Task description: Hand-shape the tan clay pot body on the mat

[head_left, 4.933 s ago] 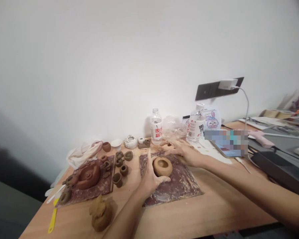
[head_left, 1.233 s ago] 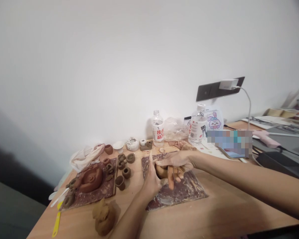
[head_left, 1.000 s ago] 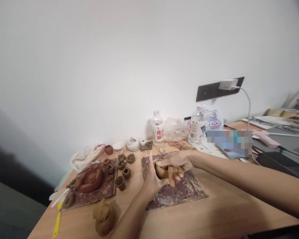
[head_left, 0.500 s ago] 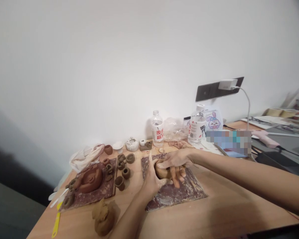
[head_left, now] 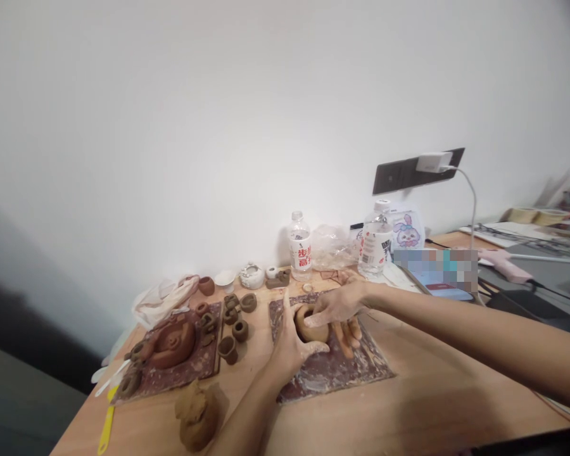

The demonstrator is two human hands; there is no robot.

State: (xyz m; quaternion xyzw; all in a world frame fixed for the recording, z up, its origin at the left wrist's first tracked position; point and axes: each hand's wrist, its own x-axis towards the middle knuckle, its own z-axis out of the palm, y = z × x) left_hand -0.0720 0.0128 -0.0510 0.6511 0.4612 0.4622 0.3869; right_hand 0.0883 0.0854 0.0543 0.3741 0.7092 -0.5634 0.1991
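A small round clay pot [head_left: 313,333] with an open top rests on a dark, clay-smeared board [head_left: 332,373]. My left hand [head_left: 292,345] cups its left and near sides, thumb along the front and fingers behind. From the right, my right hand [head_left: 344,310] has its thumb on the pot near the mouth, while its fingers hang down beside the right wall. Part of the pot's far side is hidden by the hands. By my left forearm sits a lump of raw clay [head_left: 197,415].
To the left, another board [head_left: 194,367] carries a reddish clay teapot [head_left: 173,342] and small clay pieces. Several tiny pots [head_left: 228,348] stand between the boards. Water bottles [head_left: 301,247] are by the wall, a yellow tool [head_left: 106,430] at front left, a phone [head_left: 437,275] at right.
My right hand has shifted slightly, its fingers moving rightward from the pot's front, so more of the pot shows. My left hand stays around it.
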